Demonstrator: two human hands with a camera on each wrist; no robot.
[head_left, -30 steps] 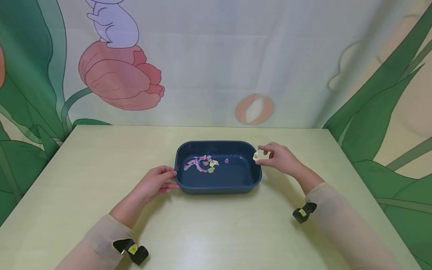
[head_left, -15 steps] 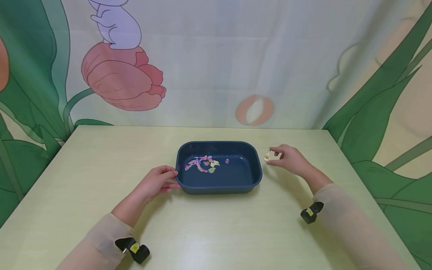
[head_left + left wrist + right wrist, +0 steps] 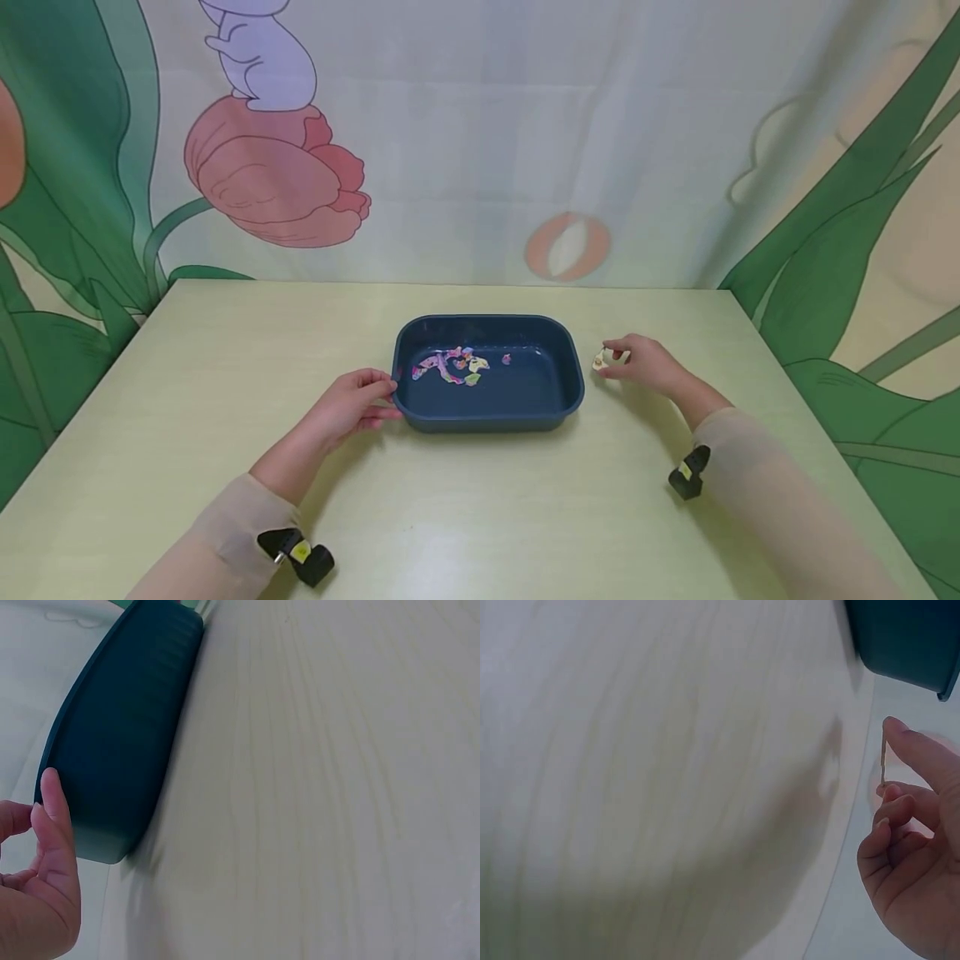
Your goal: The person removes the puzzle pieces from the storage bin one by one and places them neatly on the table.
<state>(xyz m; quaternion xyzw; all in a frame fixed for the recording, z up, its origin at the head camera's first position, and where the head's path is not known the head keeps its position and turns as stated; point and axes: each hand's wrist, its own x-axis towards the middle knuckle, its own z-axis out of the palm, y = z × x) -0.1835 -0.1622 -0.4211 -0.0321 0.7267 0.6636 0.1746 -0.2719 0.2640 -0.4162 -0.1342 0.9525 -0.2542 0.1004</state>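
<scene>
A dark blue rectangular tray (image 3: 491, 422) stands on the table; its outer wall (image 3: 112, 742) fills the upper left of the left wrist view. My left hand (image 3: 348, 404) pinches the tray's left rim between thumb and finger. Just right of the tray, my right hand (image 3: 648, 365) holds a small cream-coloured flat cutout (image 3: 598, 361) by its edges, between thumb and fingertip. Seen edge-on in the right wrist view, the cutout (image 3: 883, 759) is thin and brown. Inside the tray, several colourful flat pieces (image 3: 477, 364) lie clustered at left, and one small pink-purple piece (image 3: 506, 359) lies apart.
The pale wooden table (image 3: 480, 517) extends around the tray on all sides. Behind its far edge hangs a printed curtain (image 3: 450, 167) with flower and leaf pictures. A small black camera (image 3: 300, 558) is strapped to each sleeve.
My right hand has moved the cutout from over the tray's right rim outward to the right, then slightly lower, toward the table. The left hand keeps its grip on the tray.
</scene>
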